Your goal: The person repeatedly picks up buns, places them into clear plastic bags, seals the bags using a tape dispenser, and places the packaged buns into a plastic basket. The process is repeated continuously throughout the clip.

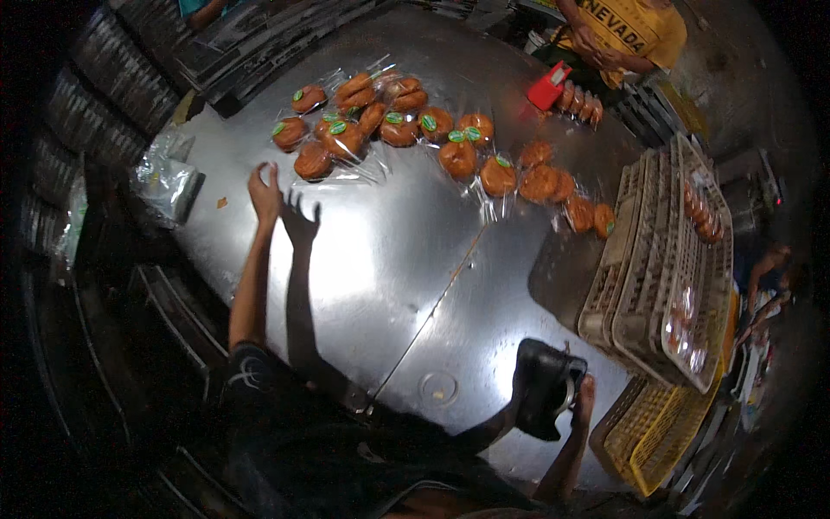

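My left hand (264, 194) is raised over the steel table at the left, its fingers bent and apart with nothing visible between them. Just beyond it lie several round brown bread rolls (312, 161) in clear plastic bags, many with green labels. At the lower right, my right hand (584, 397) touches the side of a black device (551, 388) with a metallic part; it looks like a handheld tape or label dispenser, though dark detail hides its exact kind. How the fingers close on it cannot be made out.
Stacked plastic crates (648, 259) with bagged bread stand at the right, above yellow crates (668, 428). Clear plastic bags (165, 178) lie at the table's left edge. A red device (548, 85) sits near more bagged rolls (579, 104). Across the table is a person in a yellow shirt (632, 32).
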The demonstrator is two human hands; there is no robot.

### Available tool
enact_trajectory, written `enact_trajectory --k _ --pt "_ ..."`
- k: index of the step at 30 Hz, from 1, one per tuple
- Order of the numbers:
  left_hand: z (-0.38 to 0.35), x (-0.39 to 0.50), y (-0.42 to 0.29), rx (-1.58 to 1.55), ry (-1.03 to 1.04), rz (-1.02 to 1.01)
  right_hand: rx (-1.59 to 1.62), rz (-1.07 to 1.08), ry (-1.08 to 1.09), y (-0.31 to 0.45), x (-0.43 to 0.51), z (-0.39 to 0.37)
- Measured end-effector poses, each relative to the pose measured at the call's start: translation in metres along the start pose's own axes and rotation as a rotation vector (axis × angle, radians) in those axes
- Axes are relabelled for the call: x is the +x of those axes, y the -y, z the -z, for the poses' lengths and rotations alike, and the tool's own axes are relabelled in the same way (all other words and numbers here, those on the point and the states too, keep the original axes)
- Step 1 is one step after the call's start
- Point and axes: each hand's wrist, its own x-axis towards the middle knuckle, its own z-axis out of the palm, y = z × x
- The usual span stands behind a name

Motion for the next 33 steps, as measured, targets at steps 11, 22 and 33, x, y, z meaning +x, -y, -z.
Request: enact_trajectory --k 11,22,33 --pt "-0.135 0.197 0.143 -0.961 0.194 0.474 -0.336 -0.127 -0.604 0.060 -0.012 -0.035" --pt "-0.280 0.157 0.029 -0.180 0.588 -0.044 -0.484 -0.329 -0.487 0.051 -0.017 -0.038" --pt "-0.245 -0.074 -0.212 0.030 0.616 0.108 -0.354 -0.469 -0.424 -0.017 -0.174 0.040"
